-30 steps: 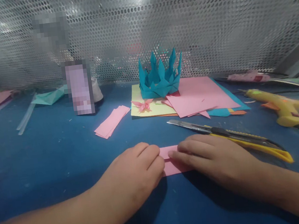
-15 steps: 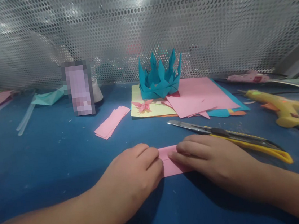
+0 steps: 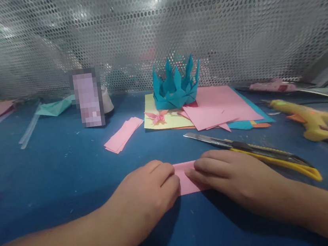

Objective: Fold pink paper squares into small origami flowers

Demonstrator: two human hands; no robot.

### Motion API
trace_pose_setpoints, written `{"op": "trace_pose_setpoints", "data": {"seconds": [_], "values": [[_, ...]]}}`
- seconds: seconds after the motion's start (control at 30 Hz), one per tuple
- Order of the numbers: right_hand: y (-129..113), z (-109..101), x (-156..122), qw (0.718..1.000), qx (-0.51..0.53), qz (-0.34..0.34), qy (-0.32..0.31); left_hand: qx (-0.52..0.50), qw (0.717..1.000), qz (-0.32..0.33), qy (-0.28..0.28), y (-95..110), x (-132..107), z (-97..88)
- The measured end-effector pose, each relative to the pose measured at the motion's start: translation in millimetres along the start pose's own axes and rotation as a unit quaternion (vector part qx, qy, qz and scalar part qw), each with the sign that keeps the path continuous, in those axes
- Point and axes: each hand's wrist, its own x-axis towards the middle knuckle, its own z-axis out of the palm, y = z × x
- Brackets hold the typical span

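Note:
A strip of pink paper lies crosswise on the blue table in front of me, its two ends covered by my hands. My left hand grips its left end with curled fingers. On the right end, my right hand presses with its fingers bent together. The fingertips and any fold beneath them are hidden. Just beyond my right hand rests a yellow and black utility knife with its blade out. Left of it sits a small stack of pink paper strips.
Behind stands a blue folded-paper crown on coloured sheets, beside a pink paper flower. A yellow glue gun with a black cord lies at right. Clear glue sticks lie at left. A perforated metal panel closes the back.
Both hands stay in nearly the same place on the pink strip. A crease line or edge seen between them earlier no longer shows clearly.

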Motion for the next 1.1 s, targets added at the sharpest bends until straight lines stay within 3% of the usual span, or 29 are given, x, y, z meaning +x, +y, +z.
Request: {"op": "trace_pose_setpoints", "data": {"seconds": [0.5,0.9,1.1], "values": [[-1.1,-0.7,1.1,1.000,-0.027,-0.007,0.008,0.005,1.000,0.013,0.005,-3.2,-1.6,3.7],[-6.4,-0.2,-2.1,0.998,-0.053,-0.018,0.015,0.027,0.999,-0.028,0.021,-0.3,2.2,1.5],[-3.6,2.7,-6.4,1.000,-0.006,0.029,0.010,-0.013,0.999,-0.029,0.026,-1.4,8.3,-1.5]]}}
